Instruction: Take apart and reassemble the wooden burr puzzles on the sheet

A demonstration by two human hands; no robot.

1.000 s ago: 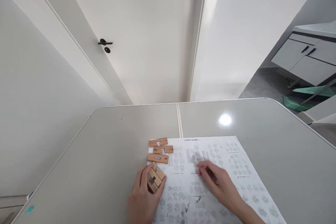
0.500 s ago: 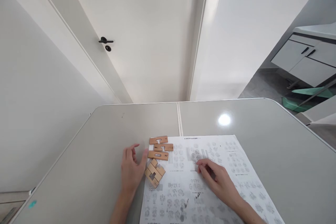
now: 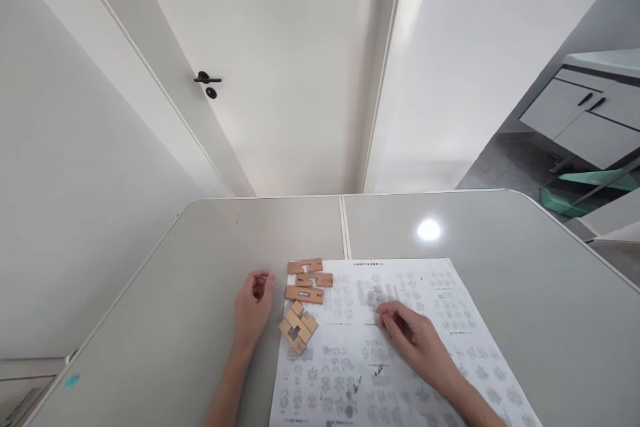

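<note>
My left hand (image 3: 254,307) rests on the table just left of the paper, its fingers curled in to meet the thumb and nothing seen in them. To its right are three flat wooden puzzle pieces with slots and numbers: an upper piece (image 3: 305,266), a middle piece (image 3: 325,279) and a lower piece (image 3: 295,292). Below them sits a cluster of interlocked wooden blocks (image 3: 300,332) with a hole in its middle. My right hand (image 3: 413,333) lies on the printed sheet (image 3: 350,347), fingers bent and thumb tucked close; I see nothing held.
The grey table (image 3: 500,253) has a seam (image 3: 344,227) across it and a bright light reflection at the right. Beyond its far edge stands a white door with a black handle (image 3: 207,79). A white cabinet (image 3: 565,103) and green stool-like items (image 3: 565,203) are at the right.
My left hand has closed from spread fingers and thumb, drawing away from the wooden pieces. The right hand stays in place. The whole view has shifted slightly.
</note>
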